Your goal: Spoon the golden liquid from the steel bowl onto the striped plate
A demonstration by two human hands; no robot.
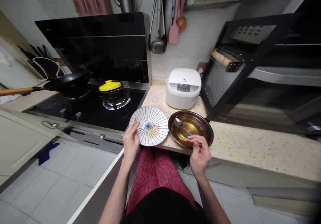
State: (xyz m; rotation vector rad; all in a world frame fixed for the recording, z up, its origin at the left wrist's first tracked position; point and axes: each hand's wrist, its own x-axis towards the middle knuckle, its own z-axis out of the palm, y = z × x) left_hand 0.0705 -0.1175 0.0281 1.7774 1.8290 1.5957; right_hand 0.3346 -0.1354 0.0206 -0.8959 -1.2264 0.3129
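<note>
My left hand [131, 142] is at the left rim of a white plate [156, 118] with dark radiating lines and a blue centre. Two of its fingers stretch out apart over the rim; whether they touch it I cannot tell. In my right hand [200, 155] is a metal spoon [186, 130], pinched by the handle. The spoon's bowl hangs over the far left part of a wide metal basin [210, 130], which has a golden-brown sheen inside. Plate and basin stand side by side at the counter's front edge.
Behind the basin stands a white rice cooker [184, 98]. Left is a gas stove with a yellow-lidded pot [110, 88] and a black wok [75, 82], its wooden handle sticking out. A black rack [213, 80] rises at right. An open drawer [100, 187] juts out below left.
</note>
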